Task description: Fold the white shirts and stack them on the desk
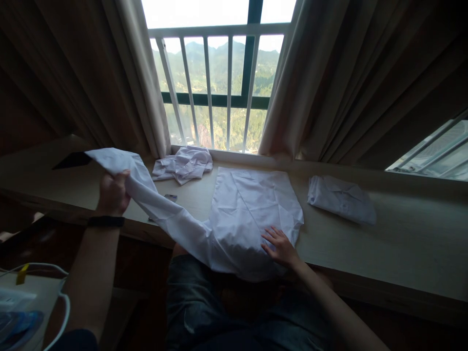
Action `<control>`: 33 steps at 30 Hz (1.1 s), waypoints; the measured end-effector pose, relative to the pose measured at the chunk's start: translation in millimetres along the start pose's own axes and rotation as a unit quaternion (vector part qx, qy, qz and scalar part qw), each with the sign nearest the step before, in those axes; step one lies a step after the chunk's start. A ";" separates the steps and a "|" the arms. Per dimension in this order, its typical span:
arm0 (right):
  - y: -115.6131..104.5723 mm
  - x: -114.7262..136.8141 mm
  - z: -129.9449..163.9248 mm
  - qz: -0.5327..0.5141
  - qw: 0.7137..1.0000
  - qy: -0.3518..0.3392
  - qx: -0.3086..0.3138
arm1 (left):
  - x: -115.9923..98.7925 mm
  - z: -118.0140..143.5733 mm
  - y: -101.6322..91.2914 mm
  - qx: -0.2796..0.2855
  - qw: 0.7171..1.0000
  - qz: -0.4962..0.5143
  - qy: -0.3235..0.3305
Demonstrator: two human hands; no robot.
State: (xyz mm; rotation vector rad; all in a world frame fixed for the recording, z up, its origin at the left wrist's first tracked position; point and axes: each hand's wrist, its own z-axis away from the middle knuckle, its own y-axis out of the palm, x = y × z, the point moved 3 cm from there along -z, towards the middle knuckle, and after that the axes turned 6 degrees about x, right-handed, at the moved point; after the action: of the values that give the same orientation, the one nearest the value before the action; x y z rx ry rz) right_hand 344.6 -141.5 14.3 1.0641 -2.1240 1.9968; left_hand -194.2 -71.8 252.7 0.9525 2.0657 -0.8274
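Daylight pours through the window (219,73) at upper centre, blown out at the top. The curtains (365,78) and the lower frame sink into dim shadow. Wide-angle distortion bends the edges.

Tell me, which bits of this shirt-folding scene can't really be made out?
- Small object on the ledge: head view, half covered by the sleeve held up by the left hand; too small to identify.
- White shirt hem: hangs over the ledge's front edge, under the right hand.
- Dark flat object: too dim to identify.
- Bluish item: cut off by the frame's lower-left corner.
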 end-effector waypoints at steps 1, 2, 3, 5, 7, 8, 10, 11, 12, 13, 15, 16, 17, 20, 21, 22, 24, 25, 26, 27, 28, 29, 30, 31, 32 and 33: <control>-5.6 17.0 -11.4 -0.056 0.998 0.009 -0.013 | -9.6 13.0 16.2 0.022 1.000 -0.016 -0.002; -12.1 37.3 -24.4 -0.123 0.992 0.014 -0.025 | -20.8 27.9 33.8 0.040 0.998 -0.050 0.015; -19.1 60.2 -38.6 -0.199 0.979 0.014 -0.035 | -32.5 44.6 53.4 0.062 0.993 -0.096 0.040; -32.1 110.0 -68.0 -0.378 0.925 0.006 -0.031 | -54.1 82.2 97.4 0.116 0.970 -0.193 0.089; -41.4 156.2 -94.2 -0.555 0.832 -0.004 -0.015 | -72.7 123.1 143.1 0.181 0.937 -0.248 0.166; -44.3 174.3 -104.9 -0.612 0.791 -0.005 -0.015 | -79.0 143.4 164.7 0.226 0.915 -0.269 0.196; -44.4 194.5 -120.1 -0.672 0.738 0.032 -0.044 | -85.7 178.5 197.6 0.276 0.884 -0.306 0.220; -42.1 196.6 -124.5 -0.683 0.724 0.069 -0.070 | -86.9 192.7 208.5 0.291 0.873 -0.319 0.228; -39.0 194.1 -126.9 -0.685 0.712 0.113 -0.102 | -86.9 204.5 215.6 0.301 0.864 -0.329 0.232; -36.0 188.7 -127.7 -0.684 0.700 0.157 -0.135 | -86.0 213.9 219.1 0.306 0.860 -0.335 0.235; -33.9 175.1 -127.0 -0.685 0.673 0.212 -0.178 | -81.3 227.4 217.3 0.311 0.856 -0.336 0.241; -36.5 168.8 -126.6 -0.691 0.662 0.220 -0.187 | -77.2 232.0 213.1 0.305 0.859 -0.335 0.240; -42.0 163.7 -126.6 -0.698 0.657 0.215 -0.186 | -71.5 235.9 207.5 0.297 0.863 -0.335 0.234; -77.3 154.6 -129.6 -0.707 0.671 0.155 -0.159 | -44.6 245.4 188.3 0.254 0.884 -0.347 0.183; -94.0 152.4 -131.4 -0.704 0.680 0.131 -0.155 | -33.0 248.7 182.7 0.241 0.890 -0.353 0.161; -112.0 150.1 -133.5 -0.700 0.689 0.107 -0.154 | -20.9 252.2 178.1 0.231 0.893 -0.361 0.140; -148.9 143.8 -139.0 -0.693 0.699 0.067 -0.163 | 2.9 259.1 172.2 0.219 0.895 -0.375 0.104; -166.5 139.5 -142.4 -0.689 0.703 0.051 -0.169 | 13.3 262.4 171.0 0.217 0.894 -0.381 0.090; -182.9 134.2 -146.3 -0.681 0.709 0.039 -0.177 | 21.9 265.4 171.1 0.220 0.892 -0.386 0.080; -197.5 127.9 -150.7 -0.672 0.716 0.032 -0.185 | 28.1 268.4 172.6 0.226 0.890 -0.388 0.075; -210.2 120.4 -155.5 -0.662 0.724 0.029 -0.193 | 31.5 271.4 175.3 0.236 0.888 -0.388 0.075; -220.8 112.0 -160.7 -0.651 0.731 0.029 -0.200 | 31.8 274.6 179.3 0.247 0.887 -0.383 0.080; -229.4 102.8 -166.3 -0.642 0.737 0.033 -0.207 | 29.0 278.3 184.6 0.262 0.885 -0.373 0.091; -235.9 93.1 -171.9 -0.635 0.742 0.040 -0.211 | 23.3 282.7 191.0 0.278 0.884 -0.359 0.108; -240.7 83.2 -177.3 -0.621 0.752 0.051 -0.215 | 15.6 287.8 198.1 0.296 0.882 -0.344 0.129; -243.8 73.4 -182.2 -0.607 0.762 0.068 -0.215 | 6.8 293.8 205.6 0.315 0.878 -0.328 0.151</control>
State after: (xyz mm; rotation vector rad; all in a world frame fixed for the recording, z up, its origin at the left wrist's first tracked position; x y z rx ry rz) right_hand 333.2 4.0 291.3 1.5046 -1.0770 0.8490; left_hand 66.2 -187.9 35.1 0.7074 2.4826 -1.8988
